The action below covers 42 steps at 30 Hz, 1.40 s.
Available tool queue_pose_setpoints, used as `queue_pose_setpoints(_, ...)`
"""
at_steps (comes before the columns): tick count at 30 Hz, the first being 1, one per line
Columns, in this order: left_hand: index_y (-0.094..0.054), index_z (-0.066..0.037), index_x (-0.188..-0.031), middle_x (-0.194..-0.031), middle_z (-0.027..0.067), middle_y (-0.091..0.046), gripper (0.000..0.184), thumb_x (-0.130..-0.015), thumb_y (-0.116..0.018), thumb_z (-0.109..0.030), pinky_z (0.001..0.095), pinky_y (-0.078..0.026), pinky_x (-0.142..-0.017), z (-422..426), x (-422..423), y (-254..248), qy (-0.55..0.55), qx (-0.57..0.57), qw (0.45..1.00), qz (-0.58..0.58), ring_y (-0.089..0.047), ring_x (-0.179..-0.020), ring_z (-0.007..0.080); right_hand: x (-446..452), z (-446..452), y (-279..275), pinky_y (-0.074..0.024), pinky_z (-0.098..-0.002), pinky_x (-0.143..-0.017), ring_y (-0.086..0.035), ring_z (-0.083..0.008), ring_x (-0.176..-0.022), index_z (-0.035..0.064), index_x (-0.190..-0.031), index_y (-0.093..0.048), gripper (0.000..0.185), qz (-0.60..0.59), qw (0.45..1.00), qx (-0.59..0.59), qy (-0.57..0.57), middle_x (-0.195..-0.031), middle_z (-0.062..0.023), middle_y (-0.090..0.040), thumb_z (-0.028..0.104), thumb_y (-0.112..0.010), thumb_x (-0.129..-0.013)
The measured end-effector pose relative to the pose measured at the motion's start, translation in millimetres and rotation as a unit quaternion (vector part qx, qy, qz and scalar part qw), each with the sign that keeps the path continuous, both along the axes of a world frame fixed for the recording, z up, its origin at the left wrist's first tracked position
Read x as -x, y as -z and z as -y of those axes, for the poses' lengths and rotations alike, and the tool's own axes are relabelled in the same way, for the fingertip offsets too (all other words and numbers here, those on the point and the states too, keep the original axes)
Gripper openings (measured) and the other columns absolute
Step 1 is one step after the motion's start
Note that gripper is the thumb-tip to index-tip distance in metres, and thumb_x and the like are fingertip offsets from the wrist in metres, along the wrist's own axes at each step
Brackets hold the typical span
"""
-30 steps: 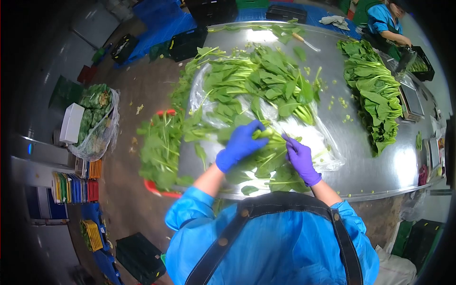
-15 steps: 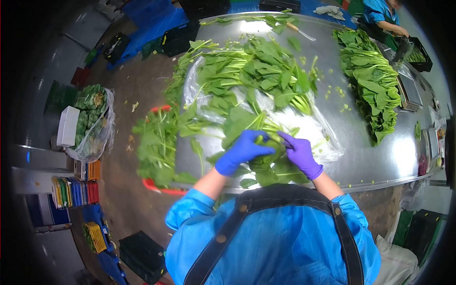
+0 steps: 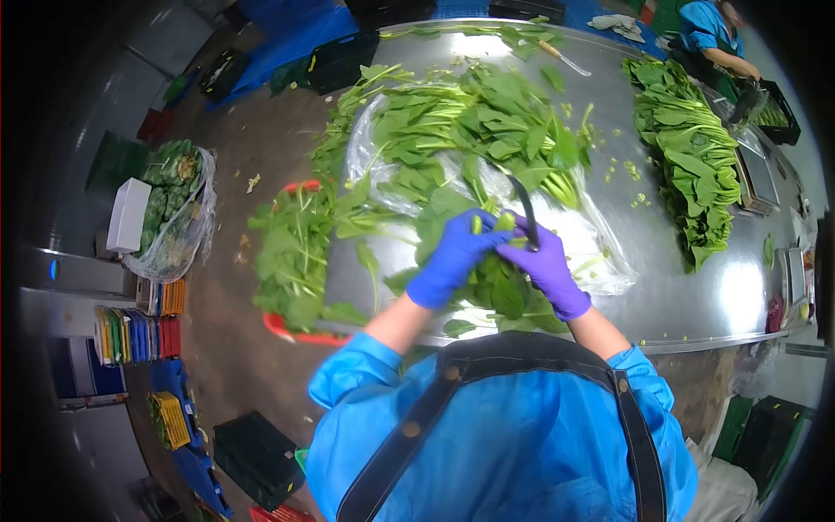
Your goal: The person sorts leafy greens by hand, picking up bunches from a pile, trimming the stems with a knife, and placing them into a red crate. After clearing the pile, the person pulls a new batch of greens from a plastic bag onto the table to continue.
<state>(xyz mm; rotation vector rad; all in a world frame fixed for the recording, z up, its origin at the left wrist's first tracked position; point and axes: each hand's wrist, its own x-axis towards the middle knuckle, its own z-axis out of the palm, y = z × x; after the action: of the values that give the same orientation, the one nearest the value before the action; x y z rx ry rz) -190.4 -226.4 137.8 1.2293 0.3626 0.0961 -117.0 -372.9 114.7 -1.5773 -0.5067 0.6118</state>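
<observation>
Both hands wear gloves and meet over the near part of the metal table. My left hand (image 3: 457, 255) is closed around the stems of a leafy green bunch (image 3: 504, 291), whose leaves hang below the fingers. Closed on a knife (image 3: 524, 204) with a dark curved blade, my right hand (image 3: 546, 268) is beside the stem ends, its thumb near them. Behind the hands, loose leafy greens (image 3: 435, 126) are piled on clear plastic (image 3: 609, 261). A red basket (image 3: 278, 329) heaped with leaves is at the left table edge.
A long row of greens (image 3: 691, 157) lies on the table's right side. Another knife (image 3: 565, 57) with a wooden handle is near the far edge. A co-worker (image 3: 718, 43) stands at the upper right by a black crate (image 3: 778, 117). Wrapped produce (image 3: 170, 200) is on the left.
The bunch has turned so its leaves hang toward me. The knife blade, hardly visible before, now points up and away from my right hand. Both hands have drawn together.
</observation>
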Motion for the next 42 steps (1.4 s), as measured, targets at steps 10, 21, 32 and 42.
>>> queue_pose_setpoints(10, -0.064, -0.005, -0.100, -0.081, 0.0134, -0.065, 0.034, -0.073, -0.073, -0.023, 0.0312, -0.048, -0.064, -85, 26, 4, -0.165, -0.446, 0.876, -0.084, -0.061, -0.071, 0.0193, -39, 31, 3, -0.0365, -0.0170, -0.045, -0.046, -0.0026, -0.049, -0.0019, -0.108, -0.057, 0.035, -0.193, 0.980, -0.018, -0.037, -0.079, -0.0046, -0.066, 0.022, -0.059, -0.082)
queue_pose_setpoints(21, -0.060, 0.000, -0.104, -0.088, 0.0017, -0.061, 0.034, -0.083, -0.064, -0.026, 0.0193, -0.040, -0.065, -9, -11, 19, -0.016, -0.027, 0.997, -0.063, -0.052, -0.077, 0.0063, -23, 14, -3, -0.0371, -0.0172, -0.047, -0.045, -0.0054, -0.047, -0.0006, -0.110, -0.058, 0.040, -0.139, 0.990, -0.002, -0.035, -0.089, -0.0059, -0.067, 0.031, -0.054, -0.086)
queue_pose_setpoints(32, -0.056, -0.002, -0.105, -0.083, 0.0060, -0.057, 0.033, -0.087, -0.058, -0.030, 0.0315, -0.049, -0.077, -110, 15, 66, -0.195, 0.295, 0.933, 0.060, -0.058, -0.081, 0.0175, -42, 62, 53, -0.0374, -0.0183, -0.047, -0.045, -0.0057, -0.047, 0.0019, -0.113, -0.060, 0.039, -0.192, 0.979, -0.005, 0.065, -0.088, -0.0072, -0.066, 0.030, -0.048, -0.089)
queue_pose_setpoints(42, -0.064, -0.011, -0.097, -0.092, 0.0159, -0.064, 0.033, -0.073, -0.064, -0.033, 0.0432, -0.048, -0.075, -67, -43, 108, 0.019, -0.638, 0.769, -0.044, -0.060, -0.086, 0.0338, -38, 70, 62, -0.0393, -0.0205, -0.049, -0.046, -0.0088, -0.048, 0.0037, -0.109, -0.063, 0.036, -0.194, 0.978, 0.040, 0.068, -0.084, -0.0086, -0.065, 0.028, -0.049, -0.086)
